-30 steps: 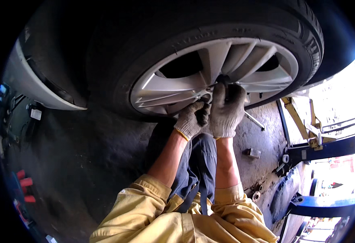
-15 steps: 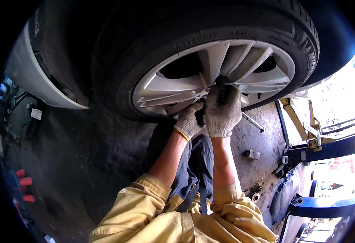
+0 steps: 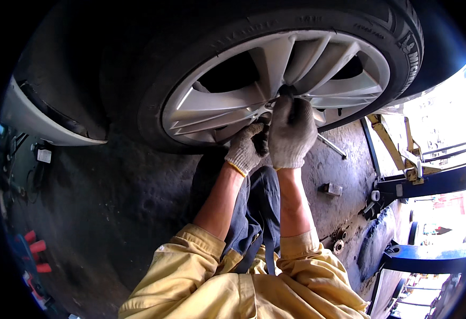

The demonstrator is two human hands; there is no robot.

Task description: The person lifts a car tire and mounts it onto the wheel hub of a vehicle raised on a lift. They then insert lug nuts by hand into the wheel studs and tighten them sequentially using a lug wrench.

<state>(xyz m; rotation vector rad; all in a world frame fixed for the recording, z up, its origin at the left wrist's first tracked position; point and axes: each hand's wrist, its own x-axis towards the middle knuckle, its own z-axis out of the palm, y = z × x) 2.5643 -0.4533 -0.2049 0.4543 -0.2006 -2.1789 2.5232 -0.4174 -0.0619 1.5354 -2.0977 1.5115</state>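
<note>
Ahead of me a silver spoked wheel point(image 3: 275, 61) with a black tyre point(image 3: 153, 101) is seen at a slant. My right hand point(image 3: 292, 133), in a soiled white knit glove, is closed at the wheel's centre. It grips a short dark cylindrical tool point(image 3: 287, 91), whose far end meets the hub area; the rest is hidden by the glove. Just left and lower, my gloved left hand point(image 3: 245, 146) has its fingers curled in close to the hub. What those fingers hold, if anything, is hidden.
A metal bar point(image 3: 332, 145) lies on the floor right of the wheel, with a small block point(image 3: 333, 189) nearer. Ring-shaped metal parts point(image 3: 339, 245) sit farther down. Blue lift arms point(image 3: 429, 259) and a yellow frame point(image 3: 397, 146) stand at right. Body panel point(image 3: 47, 125) curves at left.
The wheel appears slightly higher and farther left in view. My right hand has tilted forward over the dark tool, so less of it shows. My left hand stays close beside it.
</note>
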